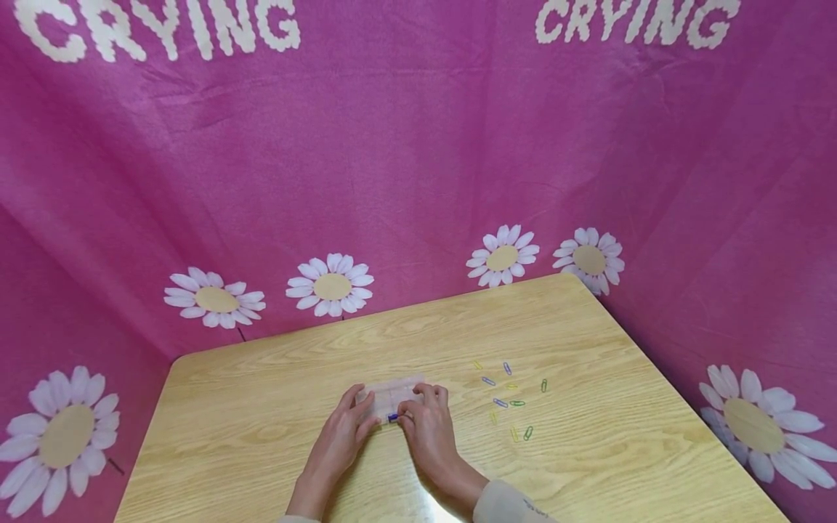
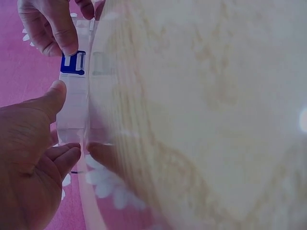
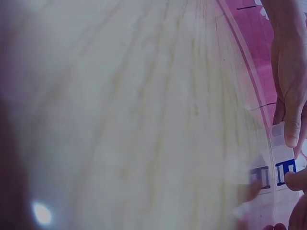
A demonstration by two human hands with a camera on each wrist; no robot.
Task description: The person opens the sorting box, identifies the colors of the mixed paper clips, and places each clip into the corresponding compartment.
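A flat clear plastic box [image 1: 391, 396] with a blue latch [image 1: 392, 418] on its front side lies on the table. My left hand [image 1: 346, 427] holds the box's left end, thumb at the front and fingers around the far side. At the right end is my right hand [image 1: 430, 428], fingers bent over the box. Its thumb touches the blue latch [image 2: 73, 63] in the left wrist view. The right wrist view shows the latch [image 3: 286, 171] under that thumb too. Whether the lid is raised at all, I cannot tell.
Several paper clips lie scattered to the right of the box: purple ones [image 1: 500, 402], green ones [image 1: 544, 386] and yellow ones [image 1: 514, 434]. The wooden table [image 1: 248, 414] ends at a pink curtain [image 1: 392, 181] with daisies, which surrounds it at the back and sides.
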